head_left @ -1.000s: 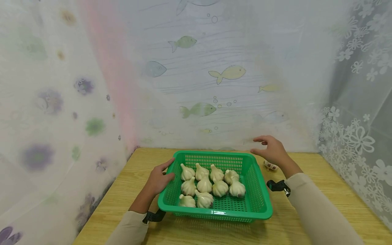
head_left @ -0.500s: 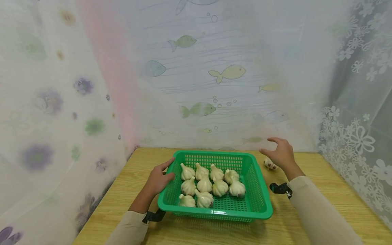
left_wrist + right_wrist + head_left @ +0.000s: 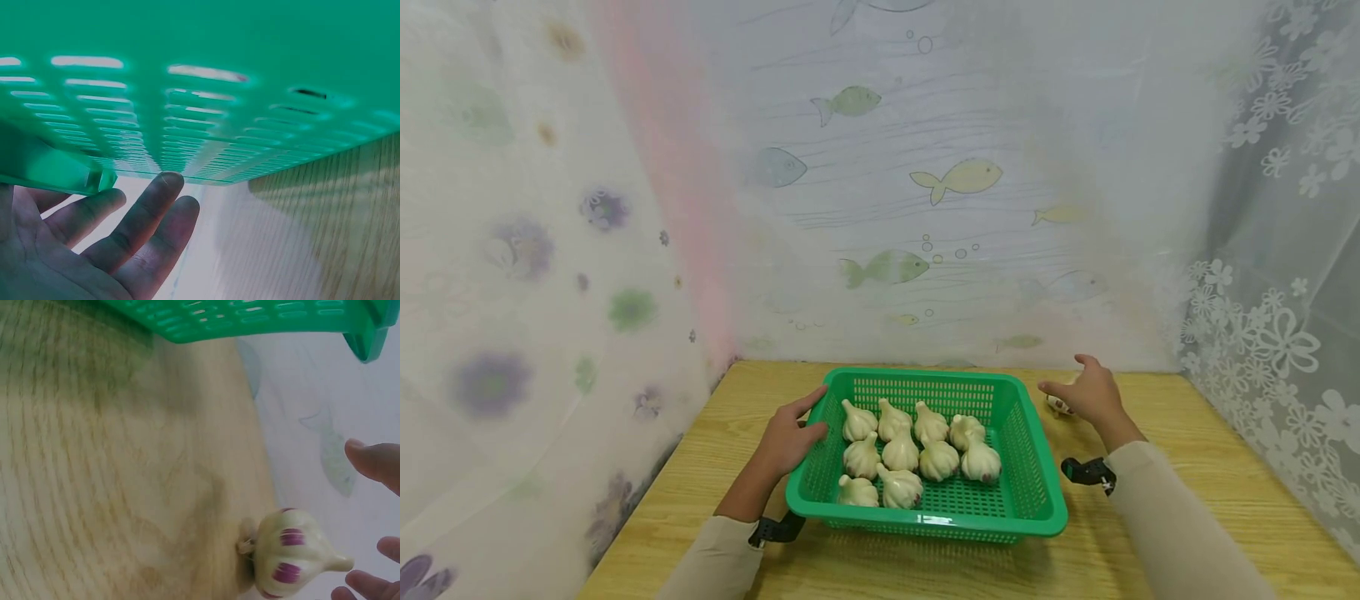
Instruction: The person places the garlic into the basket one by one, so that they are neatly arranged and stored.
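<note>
A green plastic basket (image 3: 925, 523) with slotted walls stands on the table. Several whitish garlic bulbs (image 3: 901, 450) lie inside it, in rough rows. My left hand (image 3: 786, 437) grips the basket's left rim, thumb over the top; in the left wrist view its other fingers (image 3: 153, 209) spread below the rim outside the wall. To the right of the basket, a garlic bulb with purple patches (image 3: 290, 553) rests on the table. My right hand (image 3: 1092, 396) hovers over that bulb, thumb and fingers apart. In the head view it partly hides the bulb.
The wooden table (image 3: 715, 433) ends at the back against a curtain (image 3: 880, 208) printed with fish. Floral sheets (image 3: 535, 292) hang along the left and right sides. A dark wrist mount (image 3: 1088, 472) sits at the right wrist, close to the basket's right rim.
My right hand has moved right, away from the basket's back right corner, and lowered over the lone garlic bulb. The left hand and basket have stayed in place.
</note>
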`<state>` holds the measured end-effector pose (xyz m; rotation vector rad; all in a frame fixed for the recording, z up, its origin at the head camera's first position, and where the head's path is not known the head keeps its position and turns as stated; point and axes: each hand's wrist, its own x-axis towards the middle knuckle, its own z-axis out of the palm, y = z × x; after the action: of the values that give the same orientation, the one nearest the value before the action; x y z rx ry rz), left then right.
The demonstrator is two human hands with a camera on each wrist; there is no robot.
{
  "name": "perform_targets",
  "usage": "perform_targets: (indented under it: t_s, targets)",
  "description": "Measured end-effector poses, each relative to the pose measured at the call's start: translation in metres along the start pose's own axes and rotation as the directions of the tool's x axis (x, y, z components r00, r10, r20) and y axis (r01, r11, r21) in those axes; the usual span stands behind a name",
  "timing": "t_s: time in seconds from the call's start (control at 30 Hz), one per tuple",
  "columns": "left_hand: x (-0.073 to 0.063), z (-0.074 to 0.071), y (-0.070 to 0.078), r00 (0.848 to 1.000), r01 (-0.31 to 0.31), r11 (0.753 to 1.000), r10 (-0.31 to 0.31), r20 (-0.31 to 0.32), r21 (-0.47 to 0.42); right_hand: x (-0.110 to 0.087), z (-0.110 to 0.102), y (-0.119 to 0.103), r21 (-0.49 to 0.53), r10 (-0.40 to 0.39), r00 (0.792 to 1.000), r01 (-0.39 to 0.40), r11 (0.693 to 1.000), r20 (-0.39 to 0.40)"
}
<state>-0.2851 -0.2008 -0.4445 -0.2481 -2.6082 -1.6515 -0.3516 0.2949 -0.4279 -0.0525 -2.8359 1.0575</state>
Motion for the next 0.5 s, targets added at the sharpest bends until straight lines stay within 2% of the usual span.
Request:
perform_targets:
  t_s: [0.2, 0.5]
  targets:
    - [0.001, 0.0, -0.001, 1.0, -0.001, 1.0, 0.001, 0.004, 0.005, 0.001, 0.007, 0.009, 0.038, 0.024, 0.999, -0.026, 0.999, 0.044]
    - [0.002, 0.0, -0.002, 1.0, -0.007, 1.0, 0.007, 0.003, 0.01, -0.001, 0.012, 0.018, 0.098, 0.039, 0.997, -0.044, 0.994, 0.059]
